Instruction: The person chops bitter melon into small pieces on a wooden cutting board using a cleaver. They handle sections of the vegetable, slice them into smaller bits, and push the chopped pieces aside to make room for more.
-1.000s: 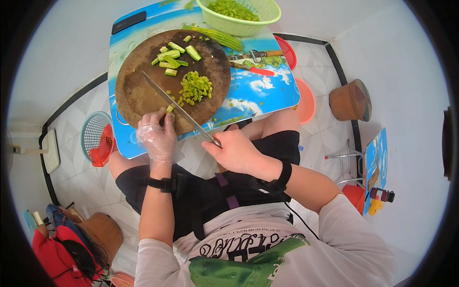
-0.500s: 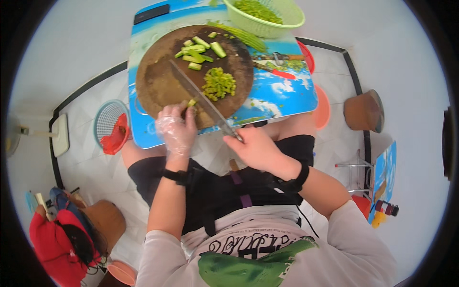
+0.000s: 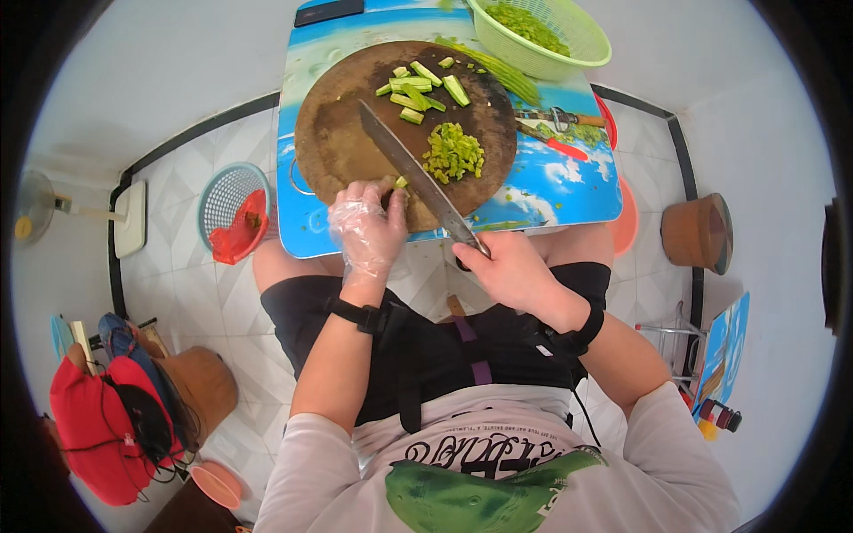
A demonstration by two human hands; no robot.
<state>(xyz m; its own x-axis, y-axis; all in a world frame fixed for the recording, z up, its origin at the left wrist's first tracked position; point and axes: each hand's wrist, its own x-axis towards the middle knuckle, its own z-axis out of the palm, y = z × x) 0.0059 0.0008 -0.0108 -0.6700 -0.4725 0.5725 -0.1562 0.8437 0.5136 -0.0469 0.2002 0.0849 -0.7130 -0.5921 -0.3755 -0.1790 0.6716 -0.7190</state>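
My right hand [image 3: 517,274] is closed round the handle of a kitchen knife [image 3: 416,171], whose long blade slants across a round wooden chopping board [image 3: 324,147]. In a clear plastic glove, my left hand [image 3: 366,229] rests at the board's near edge, fingers bent. Its fingertips hold a small green vegetable piece [image 3: 401,182] close beside the blade. Right of the knife lies a heap of diced green vegetable [image 3: 454,153]. Cut vegetable strips [image 3: 411,86] are scattered at the far part of the board.
The board stands on a small blue table [image 3: 306,233]. Long green stalks [image 3: 506,78], a green basket [image 3: 555,62] of chopped greens, a red-handled knife [image 3: 567,150] and a phone [image 3: 330,11] lie around it. A blue-grey basket [image 3: 218,191] with a red bag sits on the floor.
The whole view has shifted, so the table and hands appear further right. My left hand still holds the piece and my right the knife; the cut heaps look the same.
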